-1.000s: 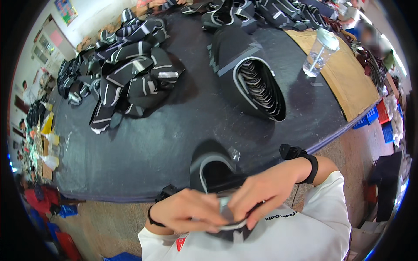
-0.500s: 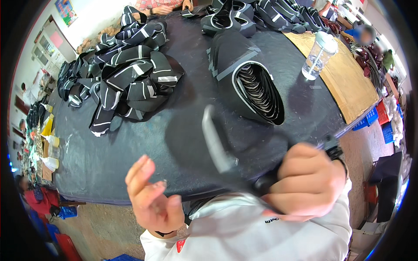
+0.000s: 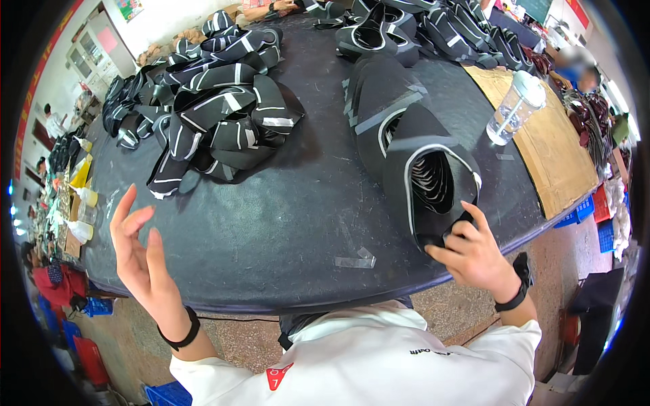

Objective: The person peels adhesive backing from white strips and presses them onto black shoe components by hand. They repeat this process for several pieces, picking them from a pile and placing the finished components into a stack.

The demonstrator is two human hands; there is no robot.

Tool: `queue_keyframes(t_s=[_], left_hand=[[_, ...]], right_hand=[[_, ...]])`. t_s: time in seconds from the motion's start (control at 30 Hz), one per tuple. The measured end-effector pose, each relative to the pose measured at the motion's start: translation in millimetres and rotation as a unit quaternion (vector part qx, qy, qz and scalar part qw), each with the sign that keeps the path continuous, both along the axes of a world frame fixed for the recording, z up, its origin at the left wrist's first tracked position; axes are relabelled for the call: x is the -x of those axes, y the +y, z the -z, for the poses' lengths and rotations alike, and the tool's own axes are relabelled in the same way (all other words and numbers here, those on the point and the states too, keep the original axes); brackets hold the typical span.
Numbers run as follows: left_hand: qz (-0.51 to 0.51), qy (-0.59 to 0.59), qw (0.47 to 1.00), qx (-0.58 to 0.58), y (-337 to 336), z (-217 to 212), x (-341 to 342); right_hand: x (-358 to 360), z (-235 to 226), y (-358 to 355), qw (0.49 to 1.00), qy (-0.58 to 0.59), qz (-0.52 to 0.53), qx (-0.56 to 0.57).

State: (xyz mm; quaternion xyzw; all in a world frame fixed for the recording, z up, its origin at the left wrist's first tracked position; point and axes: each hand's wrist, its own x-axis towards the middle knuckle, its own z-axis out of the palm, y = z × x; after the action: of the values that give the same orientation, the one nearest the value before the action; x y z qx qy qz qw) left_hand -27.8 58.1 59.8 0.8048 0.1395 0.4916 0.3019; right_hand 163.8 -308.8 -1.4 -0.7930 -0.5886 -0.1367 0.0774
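My right hand (image 3: 477, 254) pinches the near edge of a black shoe upper (image 3: 421, 132) trimmed with pale tape. That upper lies over the near end of a nested stack of similar uppers (image 3: 379, 84), whose layered edges show through its opening. To the left, my left hand (image 3: 145, 260) is raised with its fingers apart, holding nothing. Below it is the dark tabletop (image 3: 271, 223). A loose heap of black uppers with white strips (image 3: 227, 122) lies beyond and to the right of that hand.
Right of the stack stands a clear bottle with a white lid (image 3: 516, 108), beside a flat cardboard sheet (image 3: 558, 162). More uppers (image 3: 447, 34) are piled at the back. Tape scraps (image 3: 355, 261) stick near the table's front edge. Another person's hand (image 3: 284, 7) shows at the far side.
My right hand has carried the upper forward from near my body onto the end of the stack. My left hand has moved left, away from it. The view has shifted slightly.
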Motion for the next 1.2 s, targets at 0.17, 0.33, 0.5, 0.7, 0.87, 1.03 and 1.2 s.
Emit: queue_keyframes(t_s=[0.17, 0.33, 0.5, 0.7, 0.87, 1.03, 1.2], left_hand=[[0.05, 0.12, 0.989, -0.073, 4.3, 3.7, -42.3], [0.282, 0.291, 0.914, 0.033, -22.4, 30.4, -111.3], [0.34, 0.358, 0.855, 0.158, -63.6, 86.8, -195.6], [0.213, 0.223, 0.939, -0.151, -41.9, 95.5, -200.4], [-0.072, 0.239, 0.953, -0.173, 53.9, 81.0, -203.0], [-0.071, 0.32, 0.934, -0.138, 71.6, 84.8, -228.6], [0.277, -0.075, 0.952, 0.104, 43.3, 31.4, -222.9]], right_hand=[[-4.4, 35.3, -15.4, 0.998, -0.053, 0.014, -0.022], [-19.1, 56.1, -0.9, 0.978, 0.054, 0.136, -0.149], [-17.6, 50.9, 42.3, 0.951, -0.031, 0.211, -0.222], [-18.4, 61.0, 11.1, 0.922, 0.155, 0.238, -0.263], [-30.5, 57.5, 16.8, 0.936, 0.213, 0.182, -0.213], [-50.8, 50.0, 29.5, 0.909, 0.3, 0.189, -0.217], [-12.9, 22.5, 25.8, 0.946, 0.164, 0.242, -0.142]])
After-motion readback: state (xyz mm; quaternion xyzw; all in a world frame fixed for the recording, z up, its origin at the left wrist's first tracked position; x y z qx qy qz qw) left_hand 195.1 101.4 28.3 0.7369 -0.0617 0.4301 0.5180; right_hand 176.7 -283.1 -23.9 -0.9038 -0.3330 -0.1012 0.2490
